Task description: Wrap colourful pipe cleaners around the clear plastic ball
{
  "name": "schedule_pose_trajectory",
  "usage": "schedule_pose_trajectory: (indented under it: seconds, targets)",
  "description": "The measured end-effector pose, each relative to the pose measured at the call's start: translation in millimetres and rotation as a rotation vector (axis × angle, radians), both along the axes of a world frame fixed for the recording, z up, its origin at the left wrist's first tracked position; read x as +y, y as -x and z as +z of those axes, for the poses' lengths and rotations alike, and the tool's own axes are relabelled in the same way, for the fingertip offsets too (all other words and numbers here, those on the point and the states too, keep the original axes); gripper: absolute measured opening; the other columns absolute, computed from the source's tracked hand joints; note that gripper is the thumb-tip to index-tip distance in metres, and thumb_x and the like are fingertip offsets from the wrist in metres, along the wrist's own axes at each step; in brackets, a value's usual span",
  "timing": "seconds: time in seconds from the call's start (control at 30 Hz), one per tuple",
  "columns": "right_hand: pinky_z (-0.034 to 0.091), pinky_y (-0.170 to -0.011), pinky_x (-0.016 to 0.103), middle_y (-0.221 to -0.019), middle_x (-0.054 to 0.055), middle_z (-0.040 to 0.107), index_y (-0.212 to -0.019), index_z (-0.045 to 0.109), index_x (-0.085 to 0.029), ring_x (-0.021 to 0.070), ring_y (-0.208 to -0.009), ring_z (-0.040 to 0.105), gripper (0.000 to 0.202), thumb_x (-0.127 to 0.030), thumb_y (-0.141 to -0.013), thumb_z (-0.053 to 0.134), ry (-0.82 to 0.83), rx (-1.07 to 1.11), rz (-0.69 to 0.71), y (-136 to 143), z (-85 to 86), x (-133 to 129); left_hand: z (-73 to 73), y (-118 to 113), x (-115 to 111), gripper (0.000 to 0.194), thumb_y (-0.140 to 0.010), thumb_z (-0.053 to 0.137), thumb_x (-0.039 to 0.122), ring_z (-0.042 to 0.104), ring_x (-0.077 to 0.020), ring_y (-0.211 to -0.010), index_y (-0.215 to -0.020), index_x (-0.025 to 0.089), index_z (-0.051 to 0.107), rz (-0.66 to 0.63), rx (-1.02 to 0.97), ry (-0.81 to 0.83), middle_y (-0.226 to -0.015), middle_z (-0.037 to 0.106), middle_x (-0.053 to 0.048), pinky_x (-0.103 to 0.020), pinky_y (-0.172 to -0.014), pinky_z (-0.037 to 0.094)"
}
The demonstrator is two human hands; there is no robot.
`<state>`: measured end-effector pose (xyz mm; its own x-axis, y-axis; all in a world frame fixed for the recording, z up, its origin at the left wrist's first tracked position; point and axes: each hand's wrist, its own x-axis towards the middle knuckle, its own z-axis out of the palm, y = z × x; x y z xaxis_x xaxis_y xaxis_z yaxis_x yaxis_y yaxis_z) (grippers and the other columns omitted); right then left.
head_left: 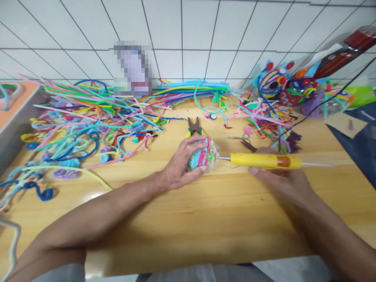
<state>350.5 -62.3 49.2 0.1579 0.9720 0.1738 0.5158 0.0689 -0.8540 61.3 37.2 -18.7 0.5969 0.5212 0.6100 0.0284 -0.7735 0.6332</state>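
Observation:
My left hand (186, 162) is closed around a rounded craft piece (203, 154), wrapped in blue, pink and green pipe cleaners, with clear plastic at its right end. In my right hand (282, 180) lies a yellow hot glue gun (255, 159), a clear glue stick (317, 164) sticking out of its rear. The gun's metal nozzle (223, 158) points left at the plastic end; whether they touch I cannot tell. Just beyond my left hand are pliers (194, 126) with green and yellow handles. Small scissors (243, 137) rest beyond the glue gun, beside a dark-tipped tool (248, 145).
Tangled pipe cleaners (88, 125) cover the table's left side, with more bundles (188, 92) along the tiled wall. Finished-looking colourful figures (273, 84) stand at the back right, near a dark red bottle (349, 49). A black cable (320, 105) crosses the right side. An orange-lidded box (17, 102) is far left.

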Motion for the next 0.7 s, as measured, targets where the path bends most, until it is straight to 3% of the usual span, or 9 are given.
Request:
schedule_pose_trajectory:
  seconds: [0.13,0.4,0.7]
  targets:
    - [0.062,-0.076,0.036,-0.095,0.004,0.078,-0.098,0.075,-0.028,0.0234,-0.084,0.075,0.009,-0.029,-0.09,0.079,-0.136,-0.167,0.284,-4.0,-3.9,4.4,2.8,0.1,0.6,0.062,-0.103,0.066,0.039,0.047,-0.0333,-0.151,-0.158,0.031,0.039,-0.004,0.022,0.01,-0.156,0.047,-0.017,-0.059,-0.123,0.046]
    - [0.063,-0.097,0.037,-0.118,0.006,0.082,-0.128,0.07,-0.03,0.0245,-0.106,0.08,0.034,-0.018,-0.096,0.072,-0.248,-0.353,0.354,-7.3,-11.2,-3.2,5.6,-0.8,0.1,0.063,-0.103,0.065,0.039,0.049,-0.0333,-0.148,-0.16,0.031,0.039,0.001,0.041,-0.012,-0.157,0.048,-0.017,-0.057,-0.121,0.047]
    - [0.067,-0.095,0.04,-0.124,0.009,0.082,-0.144,0.065,-0.031,0.0282,-0.109,0.081,0.049,-0.019,-0.097,0.068,-0.291,-0.349,0.536,-4.4,-11.1,-1.6,6.5,-1.4,0.2,0.063,-0.103,0.065,0.041,0.051,-0.0335,-0.147,-0.159,0.031,0.038,0.004,0.047,-0.043,-0.156,0.05,-0.017,-0.058,-0.12,0.048]
